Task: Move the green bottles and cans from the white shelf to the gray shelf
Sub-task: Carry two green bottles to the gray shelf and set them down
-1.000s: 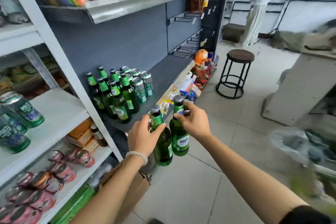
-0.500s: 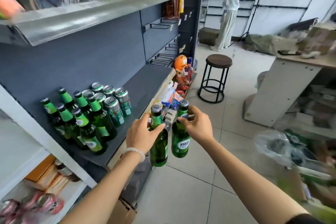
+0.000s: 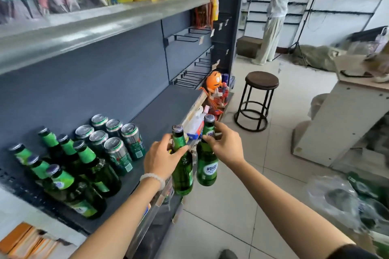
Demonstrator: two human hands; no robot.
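In the head view, the carrying step was in hand: each hand held one green glass beer bottle by the neck, and both bottles hung upright in the air just off the front edge of the gray shelf (image 3: 151,111). The left hand (image 3: 162,159) was wrapped round the neck of the left bottle (image 3: 182,172); the right hand (image 3: 226,146) pinched the neck of the right bottle (image 3: 207,166), whose white label faced the camera. The two bottles hung just beside each other, nearly touching.

To the left of the left hand, on the shelf deck, stood a cluster of green bottles (image 3: 84,166), and beyond them a block of green cans (image 3: 114,139), packed close. The white shelf barely showed at the lower left edge, so what was left on it could not be told.

The next move probably called for lifting both bottles over the shelf's front lip and setting them down upright on bare deck. The open room lay ahead of the hands, past the cans, where the deck ran bare towards an orange figurine (image 3: 214,81). The upper shelf (image 3: 105,25) overhung it, yet headroom looked ample. The lip sat directly under the left bottle, so its base likely needed raising before going inward, and care beside the cans, lest one be knocked.
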